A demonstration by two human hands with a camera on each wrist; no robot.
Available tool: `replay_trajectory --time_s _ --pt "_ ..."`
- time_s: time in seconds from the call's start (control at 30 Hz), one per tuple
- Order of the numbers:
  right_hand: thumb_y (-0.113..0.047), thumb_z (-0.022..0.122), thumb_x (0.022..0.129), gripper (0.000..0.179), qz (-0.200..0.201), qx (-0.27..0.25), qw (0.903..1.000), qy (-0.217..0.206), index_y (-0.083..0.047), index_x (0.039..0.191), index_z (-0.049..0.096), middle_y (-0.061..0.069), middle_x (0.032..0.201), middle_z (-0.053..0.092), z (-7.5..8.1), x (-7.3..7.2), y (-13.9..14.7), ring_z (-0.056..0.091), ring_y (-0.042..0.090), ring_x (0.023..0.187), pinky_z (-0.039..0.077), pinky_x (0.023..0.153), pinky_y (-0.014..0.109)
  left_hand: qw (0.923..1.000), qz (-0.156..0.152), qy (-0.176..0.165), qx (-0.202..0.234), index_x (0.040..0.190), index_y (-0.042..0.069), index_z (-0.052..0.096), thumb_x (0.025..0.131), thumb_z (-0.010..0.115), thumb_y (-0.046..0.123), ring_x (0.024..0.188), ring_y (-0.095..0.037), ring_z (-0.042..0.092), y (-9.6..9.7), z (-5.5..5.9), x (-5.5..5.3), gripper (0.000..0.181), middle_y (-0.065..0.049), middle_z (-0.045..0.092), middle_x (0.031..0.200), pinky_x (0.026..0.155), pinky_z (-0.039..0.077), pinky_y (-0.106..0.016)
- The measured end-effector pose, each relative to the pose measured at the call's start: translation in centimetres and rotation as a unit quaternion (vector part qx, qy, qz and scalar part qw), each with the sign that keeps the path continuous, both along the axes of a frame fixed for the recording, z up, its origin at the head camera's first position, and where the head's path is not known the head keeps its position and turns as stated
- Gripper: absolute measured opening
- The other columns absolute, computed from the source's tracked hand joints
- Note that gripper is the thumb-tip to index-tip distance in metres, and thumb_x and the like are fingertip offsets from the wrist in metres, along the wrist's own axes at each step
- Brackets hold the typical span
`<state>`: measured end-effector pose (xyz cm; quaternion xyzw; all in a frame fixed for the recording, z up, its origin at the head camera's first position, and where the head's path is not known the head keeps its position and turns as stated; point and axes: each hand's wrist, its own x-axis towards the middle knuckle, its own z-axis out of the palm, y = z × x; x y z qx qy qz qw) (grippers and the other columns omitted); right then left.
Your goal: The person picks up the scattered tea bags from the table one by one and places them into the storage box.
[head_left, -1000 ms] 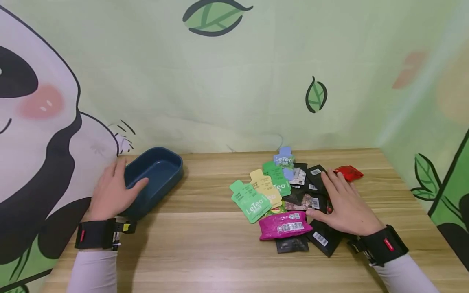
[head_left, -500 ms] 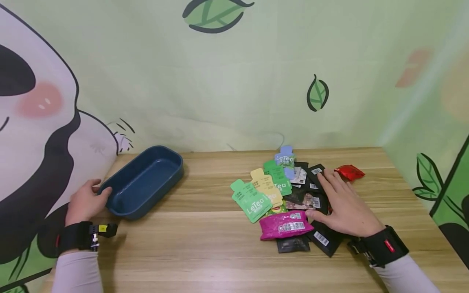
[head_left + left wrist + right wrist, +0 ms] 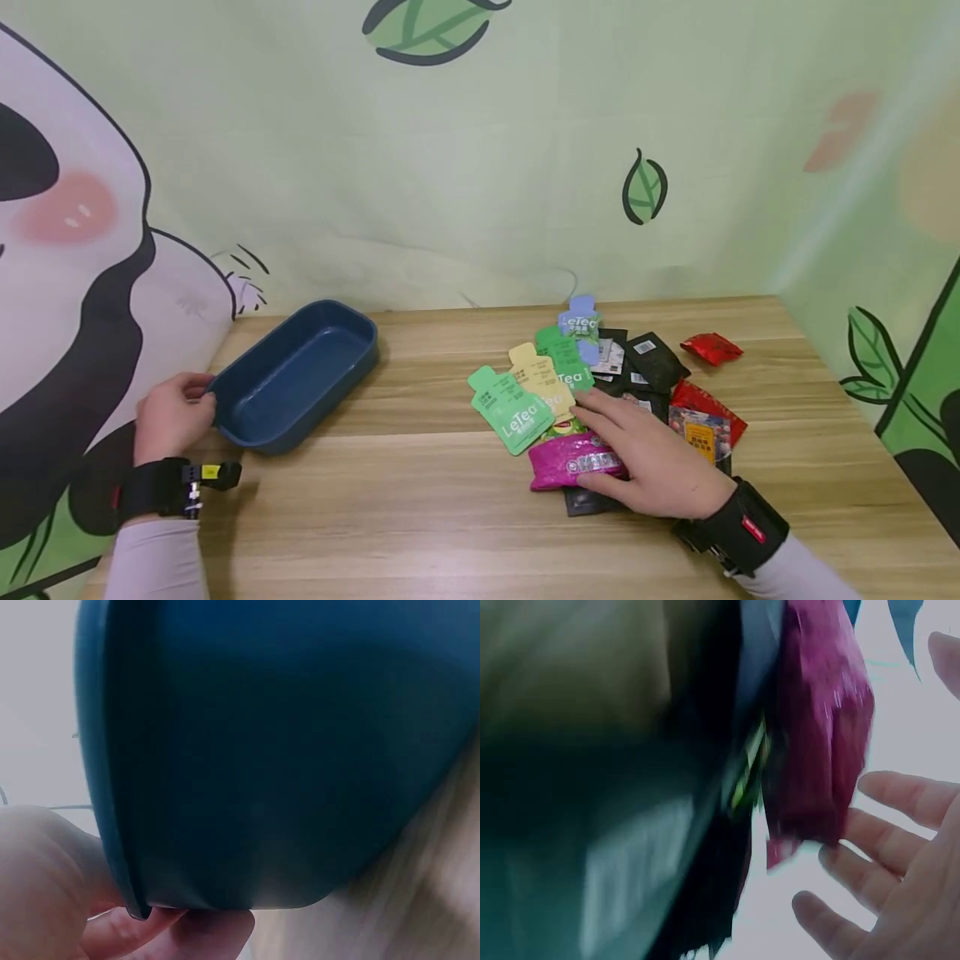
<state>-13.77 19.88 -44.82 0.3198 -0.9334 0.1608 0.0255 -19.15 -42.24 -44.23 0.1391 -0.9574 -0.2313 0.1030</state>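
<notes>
A dark blue oblong tray [image 3: 330, 387] stands empty at the table's left. My left hand [image 3: 197, 402] grips its near-left end. In the left wrist view the tray's wall [image 3: 285, 750] fills the picture, with fingers [image 3: 187, 930] curled under the rim. A heap of small packets lies right of centre: a magenta packet [image 3: 573, 460], green LeTea pouches [image 3: 513, 410], a yellow pouch [image 3: 536, 375], a lavender pouch [image 3: 579, 321] and black sachets [image 3: 656, 360]. My right hand [image 3: 611, 437] lies flat on the heap, fingers spread over the magenta packet [image 3: 817, 735]. The right wrist view is blurred.
A red packet [image 3: 711, 347] lies alone at the heap's far right, and a red and a colourful sachet [image 3: 705, 427] lie beside my right wrist. Bare wooden table [image 3: 420, 500] stretches between tray and heap. Leaf-and-panda printed walls close in behind and on both sides.
My left hand went from the tray's long side to its near-left end and gripped it. My right hand slid left off the black sachets onto the magenta packet, uncovering the red and colourful sachets.
</notes>
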Motion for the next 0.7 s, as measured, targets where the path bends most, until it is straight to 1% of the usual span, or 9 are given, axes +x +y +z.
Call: replay_trajectory --time_s 0.1,0.2,0.3,0.43,0.57,0.7 --pt "-0.068 0.058 0.085 0.083 0.017 0.001 0.9998 -0.007 -0.022 0.153 0.044 -0.005 0.158 0.035 -0.4 0.3 -0.7 0.034 0.016 0.143 0.03 0.113 0.049 0.9999 -0.016 0.002 -0.001 0.127 -0.004 0.061 0.093 0.054 0.018 0.1 -0.04 0.062 0.8 0.2 -0.2 0.041 -0.028 0.065 0.113 0.075 0.048 -0.045" --pt "-0.065 0.061 0.085 0.081 0.032 0.001 0.9995 -0.001 -0.022 0.152 0.046 -0.006 0.156 0.038 -0.9 0.4 -0.9 0.037 0.014 0.14 0.032 0.112 0.047 0.9992 -0.039 -0.004 0.008 0.128 -0.003 0.061 0.094 0.054 0.017 0.102 -0.041 0.062 1.6 0.3 -0.5 0.04 -0.028 0.064 0.115 0.078 0.051 -0.049" --pt "-0.062 0.064 0.084 0.08 0.042 0.003 0.9991 0.004 -0.022 0.151 0.047 -0.006 0.154 0.041 -1.3 0.4 -0.9 0.037 0.012 0.139 0.034 0.111 0.044 0.9973 -0.073 -0.002 0.011 0.127 -0.002 0.062 0.094 0.055 0.016 0.101 -0.041 0.062 2.3 0.3 -0.6 0.038 -0.027 0.065 0.114 0.079 0.051 -0.051" --pt "-0.06 0.066 0.084 0.078 0.045 0.004 0.999 0.0 -0.023 0.15 0.048 -0.008 0.152 0.043 -1.4 0.5 -0.9 0.038 0.01 0.137 0.035 0.11 0.042 0.9921 -0.125 -0.001 0.013 0.124 -0.001 0.064 0.093 0.057 0.013 0.099 -0.039 0.065 3.5 0.4 -0.9 0.034 -0.025 0.068 0.111 0.078 0.053 -0.05" --pt "-0.059 0.065 0.086 0.074 0.044 0.009 0.999 -0.006 -0.025 0.149 0.049 -0.011 0.148 0.045 -1.4 0.4 -1.0 0.04 0.007 0.134 0.037 0.108 0.04 0.9853 -0.169 -0.012 0.022 0.124 0.0 0.065 0.094 0.057 0.012 0.099 -0.038 0.065 5.0 0.6 -1.1 0.034 -0.023 0.068 0.112 0.078 0.054 -0.049" --pt "-0.057 0.066 0.086 0.069 0.043 0.015 0.9989 -0.01 -0.027 0.147 0.052 -0.012 0.143 0.048 -1.4 0.2 -1.0 0.043 0.008 0.13 0.04 0.105 0.04 0.9791 -0.198 -0.031 0.033 0.127 0.002 0.064 0.095 0.057 0.013 0.102 -0.036 0.064 6.5 0.7 -1.3 0.034 -0.021 0.067 0.116 0.079 0.055 -0.047"
